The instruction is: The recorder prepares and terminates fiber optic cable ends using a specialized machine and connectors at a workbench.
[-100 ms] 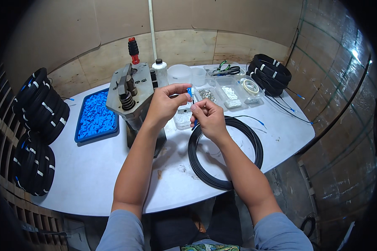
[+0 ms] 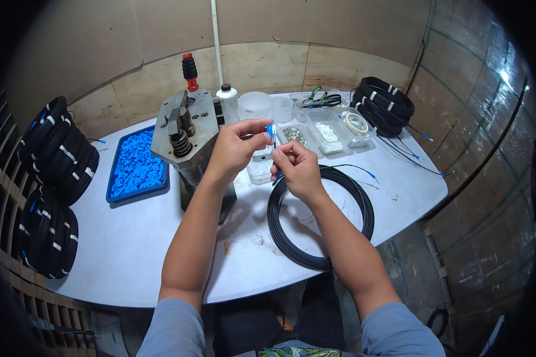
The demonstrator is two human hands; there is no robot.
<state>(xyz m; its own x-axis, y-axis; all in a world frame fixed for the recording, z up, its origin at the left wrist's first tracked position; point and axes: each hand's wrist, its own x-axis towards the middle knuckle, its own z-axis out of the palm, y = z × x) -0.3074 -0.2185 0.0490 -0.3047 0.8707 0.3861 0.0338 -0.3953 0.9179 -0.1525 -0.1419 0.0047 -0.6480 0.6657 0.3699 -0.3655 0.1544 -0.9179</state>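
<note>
My left hand [image 2: 238, 146] is raised over the middle of the table, thumb and fingers pinching a small blue connector [image 2: 270, 130]. Just to its right and a little lower, my right hand [image 2: 298, 169] is closed on a thin black cable [image 2: 274, 143], which runs up to the connector. Another bit of blue shows beneath the right fingers. A large black cable coil [image 2: 273, 217] lies on the table, partly under my right forearm. How the cable meets the connector is too small to make out.
A metal press [image 2: 200, 143] stands left of my hands, beside a blue tray [image 2: 138, 194] of blue connectors. Clear bins [image 2: 312, 141] hold small metal and white parts. Tied black coils [image 2: 59, 157] are stacked at the left, others [image 2: 382, 110] at the back right. Pliers [image 2: 323, 100] lie behind.
</note>
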